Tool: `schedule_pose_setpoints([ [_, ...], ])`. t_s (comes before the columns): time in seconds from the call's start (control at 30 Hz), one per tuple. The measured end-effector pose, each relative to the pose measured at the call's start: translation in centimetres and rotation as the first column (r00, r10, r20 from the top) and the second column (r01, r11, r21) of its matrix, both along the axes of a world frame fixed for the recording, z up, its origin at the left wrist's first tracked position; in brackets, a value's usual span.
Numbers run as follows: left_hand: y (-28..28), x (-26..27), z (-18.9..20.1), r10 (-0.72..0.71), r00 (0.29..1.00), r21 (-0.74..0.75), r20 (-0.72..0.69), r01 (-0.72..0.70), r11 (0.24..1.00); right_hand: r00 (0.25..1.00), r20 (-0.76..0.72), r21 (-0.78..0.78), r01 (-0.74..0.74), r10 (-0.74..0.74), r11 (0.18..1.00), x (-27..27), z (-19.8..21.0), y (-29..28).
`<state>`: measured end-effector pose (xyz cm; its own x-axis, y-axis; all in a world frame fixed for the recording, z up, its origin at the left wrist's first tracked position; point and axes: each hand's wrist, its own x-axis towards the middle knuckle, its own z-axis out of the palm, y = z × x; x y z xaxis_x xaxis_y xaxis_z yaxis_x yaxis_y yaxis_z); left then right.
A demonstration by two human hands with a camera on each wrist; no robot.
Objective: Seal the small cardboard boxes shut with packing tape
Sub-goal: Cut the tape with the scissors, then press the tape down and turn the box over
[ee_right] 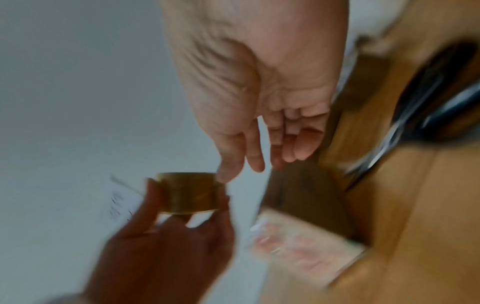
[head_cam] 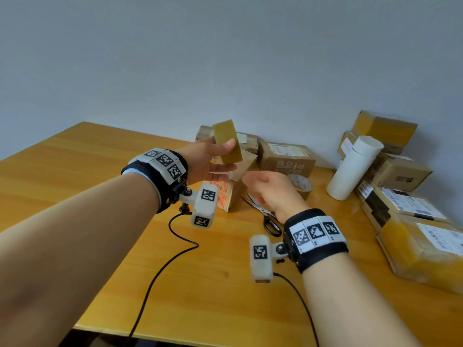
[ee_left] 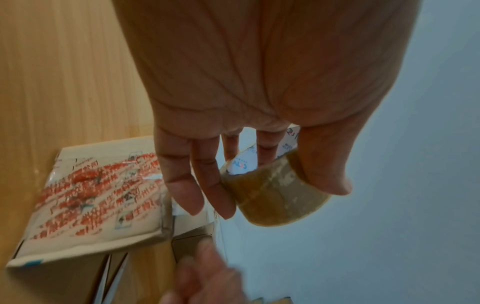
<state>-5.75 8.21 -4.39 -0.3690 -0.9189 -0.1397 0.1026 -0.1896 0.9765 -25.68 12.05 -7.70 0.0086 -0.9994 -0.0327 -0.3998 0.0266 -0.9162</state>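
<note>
My left hand (head_cam: 223, 156) is raised above the table and grips a roll of brown packing tape (head_cam: 226, 141), thumb on its outer face and fingers behind it. The left wrist view shows the tape roll (ee_left: 272, 195) pinched between thumb and fingers; in the blurred right wrist view the tape roll (ee_right: 192, 193) is also visible. My right hand (head_cam: 263, 184) hovers just below and to the right of the roll, with relaxed fingers (ee_right: 257, 162) that hold nothing. Under both hands a small cardboard box (head_cam: 228, 196) with red print (ee_left: 98, 195) stands on the wooden table (head_cam: 75, 171).
A second tape roll (head_cam: 302, 184) and black-handled scissors (head_cam: 268, 216) lie right of the small box. A white cylinder (head_cam: 353, 169) and stacked parcels (head_cam: 406, 204) fill the right side. More boxes (head_cam: 285, 156) line the wall. Camera cables (head_cam: 175, 246) trail over the near table.
</note>
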Motion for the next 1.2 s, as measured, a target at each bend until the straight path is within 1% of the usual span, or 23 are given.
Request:
schedule_pose_setpoints([
  [0.03, 0.1, -0.2, 0.0, -0.006, 1.0, -0.003, 0.005, 0.006, 1.0, 0.995, 0.102, 0.006, -0.008, 0.007, 1.0, 0.8, 0.5, 0.2],
  [0.1, 0.3, -0.5, -0.1, -0.015, 1.0, -0.007, 0.006, 0.015, 1.0, 0.974, 0.225, -0.009, 0.036, -0.033, 0.999, 1.9, 1.1, 0.0],
  [0.17, 0.6, -0.7, 0.1, -0.032, 0.999, -0.003, -0.026, 0.032, 0.999, 0.964, 0.249, -0.057, 0.111, -0.094, 0.992, 2.3, 1.0, -0.4],
  [0.27, 0.9, -0.6, 0.5, -0.061, 0.996, 0.007, -0.067, 0.062, 0.998, 0.974, 0.186, -0.144, 0.157, -0.129, 0.977, 2.1, 0.7, -0.8],
  [0.37, 0.8, 0.0, 0.5, -0.098, 0.992, 0.002, -0.073, 0.099, 0.995, 0.985, 0.134, -0.191, 0.135, -0.11, 0.972, 2.1, 1.1, -0.4],
  [0.43, 0.7, 0.2, 0.7, -0.129, 0.99, -0.002, -0.057, 0.129, 0.992, 0.988, 0.099, -0.214, 0.14, -0.121, 0.967, 2.1, 1.6, -0.3],
  [0.5, 0.7, 0.4, 1.1, -0.14, 0.99, 0.021, 0.005, 0.14, 0.99, 0.986, 0.054, -0.257, 0.164, -0.155, 0.953, 2.0, 2.3, -0.4],
  [0.57, 0.7, 0.8, 1.4, -0.146, 0.986, 0.08, 0.084, 0.139, 0.987, 0.983, -0.028, -0.336, 0.161, -0.181, 0.928, 1.6, 3.2, -0.5],
  [0.63, 0.7, 1.3, 1.5, -0.1, 0.992, 0.131, 0.076, 0.09, 0.987, 0.961, -0.196, -0.42, 0.096, -0.194, 0.902, 1.3, 4.5, -0.5],
  [0.67, 0.8, 1.5, 1.7, -0.046, 0.998, 0.152, 0.038, 0.04, 0.988, 0.928, -0.313, -0.454, 0.042, -0.204, 0.89, 1.2, 5.1, -0.4],
  [0.7, 0.8, 1.6, 1.8, 0.023, 1.0, 0.165, 0.012, -0.024, 0.986, 0.865, -0.446, -0.484, -0.018, -0.229, 0.875, 1.2, 5.7, -0.4],
  [0.73, 0.6, 1.5, 1.8, 0.094, 0.996, 0.153, 0.007, -0.094, 0.984, 0.778, -0.568, -0.513, -0.081, -0.268, 0.854, 1.2, 6.1, -0.4],
  [0.77, 0.4, 1.5, 1.9, 0.151, 0.988, 0.095, 0.036, -0.154, 0.984, 0.691, -0.655, -0.534, -0.136, -0.307, 0.834, 1.3, 6.4, -0.5],
  [0.8, 0.1, 1.5, 1.9, 0.187, 0.978, 0.0, 0.088, -0.188, 0.982, 0.628, -0.703, -0.545, -0.174, -0.334, 0.82, 1.4, 6.5, -0.6],
  [0.83, 0.0, 1.3, 2.1, 0.182, 0.968, -0.11, 0.172, -0.165, 0.98, 0.594, -0.727, -0.546, -0.196, -0.344, 0.815, 1.6, 6.6, -0.6],
  [0.87, 0.1, 1.0, 2.3, 0.147, 0.947, -0.198, 0.286, -0.091, 0.976, 0.58, -0.741, -0.536, -0.208, -0.338, 0.818, 1.7, 6.5, -0.6],
  [0.9, 0.4, 0.7, 2.6, 0.099, 0.902, -0.244, 0.42, 0.007, 0.97, 0.581, -0.746, -0.526, -0.215, -0.326, 0.822, 1.9, 6.4, -0.6],
  [0.97, 0.6, 0.0, 2.7, 0.042, 0.749, -0.26, 0.661, 0.175, 0.95, 0.603, -0.74, -0.515, -0.224, -0.297, 0.828, 2.3, 6.3, -0.4],
  [1.0, 0.7, -0.3, 2.6, 0.045, 0.681, -0.265, 0.731, 0.224, 0.938, 0.617, -0.735, -0.511, -0.233, -0.28, 0.827, 2.4, 6.4, -0.3],
  [1.03, 0.8, -0.6, 2.4, 0.059, 0.644, -0.279, 0.763, 0.245, 0.929, 0.628, -0.734, -0.501, -0.244, -0.258, 0.831, 2.5, 6.6, -0.2],
  [1.13, 0.9, -1.2, 2.0, 0.164, 0.6, -0.366, 0.783, 0.231, 0.901, 0.66, -0.736, -0.43, -0.278, -0.155, 0.859, 2.5, 7.6, 0.4],
  [1.17, 0.8, -1.2, 2.1, 0.196, 0.598, -0.39, 0.777, 0.213, 0.896, 0.679, -0.726, -0.401, -0.289, -0.109, 0.87, 2.5, 7.9, 0.6],
  [1.2, 0.7, -1.1, 2.2, 0.22, 0.611, -0.408, 0.761, 0.186, 0.894, 0.707, -0.704, -0.372, -0.289, -0.066, 0.882, 2.4, 8.1, 0.8],
])
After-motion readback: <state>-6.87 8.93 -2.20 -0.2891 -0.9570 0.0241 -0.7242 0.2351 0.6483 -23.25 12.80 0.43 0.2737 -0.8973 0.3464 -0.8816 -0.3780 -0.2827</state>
